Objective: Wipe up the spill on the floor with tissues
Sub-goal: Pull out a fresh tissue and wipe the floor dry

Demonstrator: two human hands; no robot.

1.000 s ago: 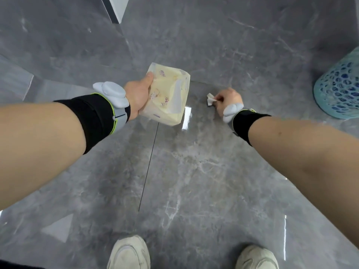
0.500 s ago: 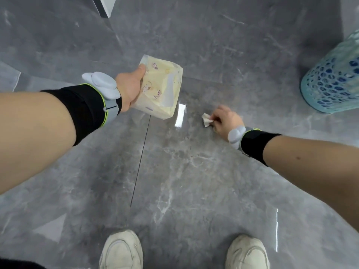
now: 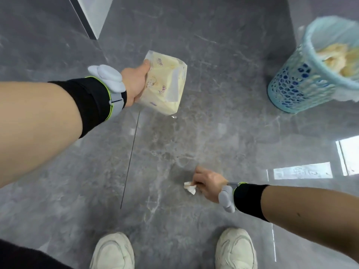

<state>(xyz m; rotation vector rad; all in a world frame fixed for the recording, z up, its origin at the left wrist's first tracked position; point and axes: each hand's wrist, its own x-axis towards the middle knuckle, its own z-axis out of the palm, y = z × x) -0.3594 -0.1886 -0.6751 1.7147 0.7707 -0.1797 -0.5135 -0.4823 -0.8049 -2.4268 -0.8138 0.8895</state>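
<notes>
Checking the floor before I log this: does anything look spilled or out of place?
No spill is visible on the floor. The right hand holds a crumpled tissue low; the left hand holds the pack.

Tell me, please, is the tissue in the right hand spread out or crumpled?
Crumpled. The tissue shows as a small bunched wad sticking out of the closed right hand, low over the floor.

an indoor room, likely a home. glossy grey marble-look floor tiles [image 3: 194, 133] reflect a window, and a small lined bin [image 3: 303, 82] holds used tissues.
</notes>
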